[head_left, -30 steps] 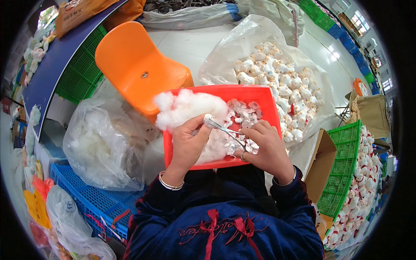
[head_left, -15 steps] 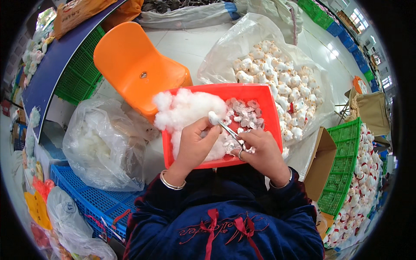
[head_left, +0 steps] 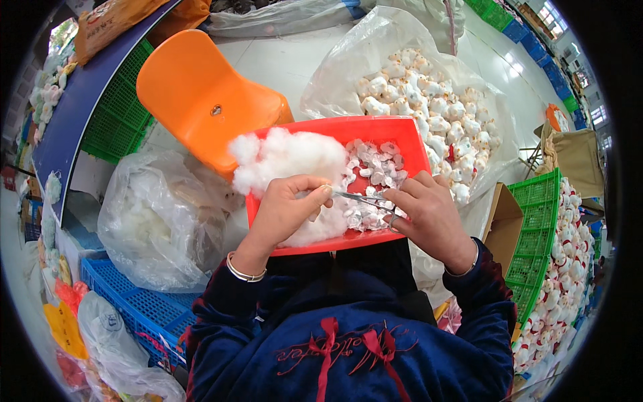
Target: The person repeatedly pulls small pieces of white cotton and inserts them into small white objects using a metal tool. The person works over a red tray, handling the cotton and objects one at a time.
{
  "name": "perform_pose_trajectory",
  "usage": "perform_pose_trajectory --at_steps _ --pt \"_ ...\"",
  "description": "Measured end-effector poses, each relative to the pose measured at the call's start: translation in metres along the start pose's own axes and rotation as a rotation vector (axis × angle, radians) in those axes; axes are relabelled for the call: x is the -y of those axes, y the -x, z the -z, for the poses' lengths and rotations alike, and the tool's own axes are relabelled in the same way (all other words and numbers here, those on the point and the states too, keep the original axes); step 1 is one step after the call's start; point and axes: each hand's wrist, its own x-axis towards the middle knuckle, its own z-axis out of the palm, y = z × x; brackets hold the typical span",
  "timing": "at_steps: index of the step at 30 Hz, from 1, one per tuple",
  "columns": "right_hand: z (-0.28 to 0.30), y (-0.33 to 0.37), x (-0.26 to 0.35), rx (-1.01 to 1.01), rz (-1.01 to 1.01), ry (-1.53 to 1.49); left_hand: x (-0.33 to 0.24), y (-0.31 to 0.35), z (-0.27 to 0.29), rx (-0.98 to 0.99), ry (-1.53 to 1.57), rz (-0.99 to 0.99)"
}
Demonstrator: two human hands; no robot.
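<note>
My right hand (head_left: 429,211) grips a pair of slim metal forceps (head_left: 362,197) by its scissor-like ring handles. The forceps point left, over the red tray (head_left: 416,144). My left hand (head_left: 288,209) is pinched at their tips, with thumb and forefinger closed on a small white piece mostly hidden by the fingers. Below the left hand, a heap of fluffy white stuffing (head_left: 295,161) fills the tray's left part and spills over its rim. Many small whitish, shiny fabric pieces (head_left: 375,164) lie loose in the right part.
An orange chair (head_left: 214,107) stands beyond the tray. Behind to the right, a clear bag (head_left: 341,60) holds many white stuffed pieces. A plastic bag of stuffing (head_left: 161,221) sits left by a blue crate (head_left: 147,301). A green crate (head_left: 536,234) and cardboard box (head_left: 504,218) stand right.
The white piece, plainly visible on the forceps' tips before, is now mostly covered by my left fingers. The forceps have turned flatter, and my right hand has moved slightly right and up.
</note>
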Motion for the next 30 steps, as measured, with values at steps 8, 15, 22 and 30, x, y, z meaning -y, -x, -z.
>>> perform_pose_trajectory --at_steps 8,15,22,30 --pt "0.021 -0.002 -0.011 0.168 -0.058 -0.098 0.015 -0.002 -0.002 -0.03 0.215 -0.04" --pt "0.015 -0.008 -0.019 0.229 -0.033 -0.309 0.006 0.007 -0.014 -0.146 -0.198 -0.358" --pt "0.009 -0.001 -0.026 0.229 -0.044 -0.241 0.005 0.005 -0.015 -0.151 -0.081 -0.232" --pt "0.002 0.0 -0.023 0.286 -0.013 -0.163 0.014 0.001 -0.019 -0.021 0.094 -0.094"
